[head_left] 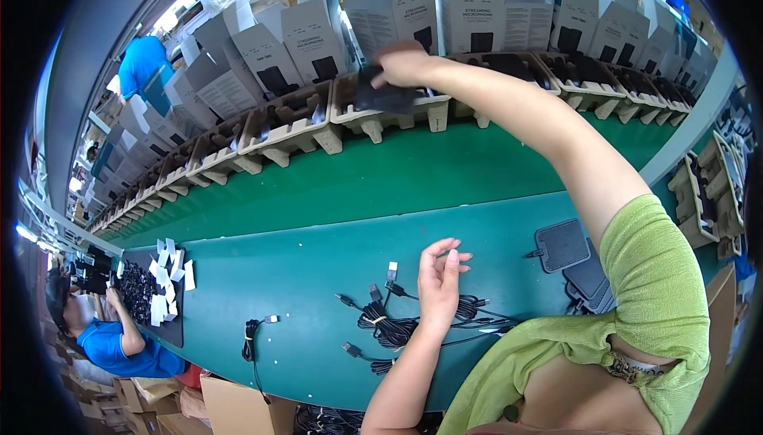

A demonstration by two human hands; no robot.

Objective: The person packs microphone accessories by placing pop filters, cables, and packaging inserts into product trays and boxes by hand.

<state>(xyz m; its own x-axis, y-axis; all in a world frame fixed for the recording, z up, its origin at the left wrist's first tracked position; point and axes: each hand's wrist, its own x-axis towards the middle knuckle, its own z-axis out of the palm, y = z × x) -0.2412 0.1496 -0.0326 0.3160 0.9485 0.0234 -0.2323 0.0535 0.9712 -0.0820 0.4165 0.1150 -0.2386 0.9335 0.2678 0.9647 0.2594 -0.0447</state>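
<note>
My right arm stretches far across the bench, and my right hand (401,67), blurred by motion, is closed on a flat black piece (387,97). That piece is over a brown molded pulp tray (369,121) in the far row; its exact kind is smeared. My left hand (439,282) hovers or rests over the green bench (310,276), fingers loosely extended and nothing in them. Beside it lie bundled black cables (387,325) with plugs. Two or more dark square pads (563,246) lie stacked by my right upper arm.
Open grey printed boxes (477,17) stand behind the row of trays. A single tied cable (249,339) lies left of the bundles. At the left end a person in blue (135,347) works near a dark mat with white slips (165,276). More trays (707,188) stand right.
</note>
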